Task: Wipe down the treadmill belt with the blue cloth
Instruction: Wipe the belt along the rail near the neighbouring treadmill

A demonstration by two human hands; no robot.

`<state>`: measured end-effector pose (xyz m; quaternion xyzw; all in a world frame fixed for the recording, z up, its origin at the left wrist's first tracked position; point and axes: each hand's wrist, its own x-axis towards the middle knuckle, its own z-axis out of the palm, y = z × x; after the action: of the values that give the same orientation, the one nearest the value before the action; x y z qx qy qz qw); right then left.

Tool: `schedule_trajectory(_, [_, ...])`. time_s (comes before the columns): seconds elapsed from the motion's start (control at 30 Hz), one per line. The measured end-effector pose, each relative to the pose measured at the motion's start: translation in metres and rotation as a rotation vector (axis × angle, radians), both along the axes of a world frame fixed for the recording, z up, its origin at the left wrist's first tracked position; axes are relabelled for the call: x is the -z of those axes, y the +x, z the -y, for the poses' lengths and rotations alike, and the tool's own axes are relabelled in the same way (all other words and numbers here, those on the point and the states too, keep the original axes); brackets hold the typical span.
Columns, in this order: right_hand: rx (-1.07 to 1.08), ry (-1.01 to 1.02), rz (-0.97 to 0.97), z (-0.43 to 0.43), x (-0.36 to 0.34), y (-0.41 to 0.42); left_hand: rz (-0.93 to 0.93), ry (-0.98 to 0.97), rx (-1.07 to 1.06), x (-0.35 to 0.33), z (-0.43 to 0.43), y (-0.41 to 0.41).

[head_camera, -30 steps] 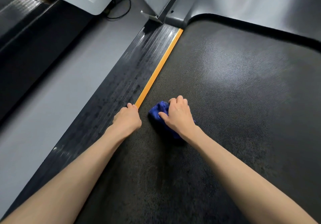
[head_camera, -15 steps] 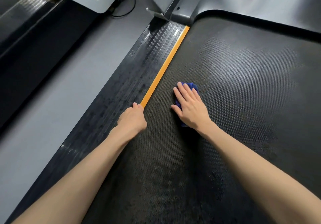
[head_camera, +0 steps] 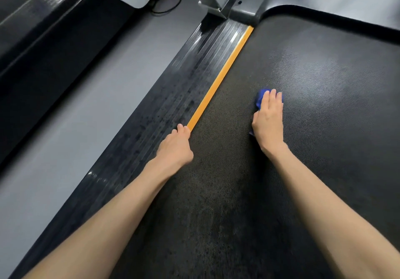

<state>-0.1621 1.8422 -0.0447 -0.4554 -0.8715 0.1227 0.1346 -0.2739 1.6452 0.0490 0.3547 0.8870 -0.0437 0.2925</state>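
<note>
The dark textured treadmill belt (head_camera: 313, 109) fills the right half of the head view. My right hand (head_camera: 268, 122) lies flat on the belt, fingers together, pressing the blue cloth (head_camera: 260, 96) down; only the cloth's edges show past the fingertips and beside the wrist. My left hand (head_camera: 176, 146) is curled into a loose fist resting at the belt's left edge, touching the near end of the orange strip (head_camera: 220, 77).
A ribbed black side rail (head_camera: 164, 114) runs left of the orange strip. Grey floor (head_camera: 71, 125) lies beyond it, with another dark machine at the far left. The treadmill's grey upright and front cover (head_camera: 240, 10) stand at the top.
My right hand has pushed the cloth forward and to the right across the belt, flattening from a bunched grip to a flat palm. The left hand has stayed by the orange strip.
</note>
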Motion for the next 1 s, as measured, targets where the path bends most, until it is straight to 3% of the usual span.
schedule_trajectory(0.13, [0.031, -0.098, -0.116, 0.007, -0.014, -0.018, -0.02, -0.001, 0.004, 0.001, 0.001, 0.001])
schedule_trajectory(0.27, [-0.74, -0.107, -0.052, 0.107, -0.005, 0.006, -0.082, -0.05, 0.035, -0.004, -0.007, 0.0])
schedule_trajectory(0.33, [-1.028, -0.019, -0.02, 0.077, -0.002, 0.018, -0.079, -0.061, 0.036, -0.005, -0.007, -0.002])
schedule_trajectory(0.37, [-1.068, 0.032, -0.017, 0.051, -0.002, 0.016, -0.069, -0.057, 0.035, -0.004, -0.006, -0.003])
schedule_trajectory(0.43, [-0.863, 0.015, -0.009, -0.003, -0.008, 0.005, -0.048, -0.034, 0.039, -0.002, -0.003, -0.004])
schedule_trajectory(0.53, [-0.214, -0.121, -0.073, -0.048, -0.022, -0.013, -0.052, 0.004, 0.049, -0.001, 0.003, 0.002])
schedule_trajectory(0.57, [-0.101, -0.144, -0.093, -0.046, -0.026, -0.02, -0.067, 0.023, 0.061, -0.002, 0.005, 0.003])
schedule_trajectory(0.73, [-0.272, 0.002, -0.198, -0.016, -0.04, -0.032, -0.026, 0.075, 0.044, 0.0, 0.01, 0.003])
schedule_trajectory(0.87, [-0.125, 0.138, -0.271, -0.038, -0.052, -0.03, -0.015, 0.056, 0.012, 0.001, 0.006, 0.002])
schedule_trajectory(1.0, [-0.486, -0.076, 0.01, -0.011, -0.021, -0.031, -0.008, 0.018, 0.011, 0.001, 0.004, 0.001])
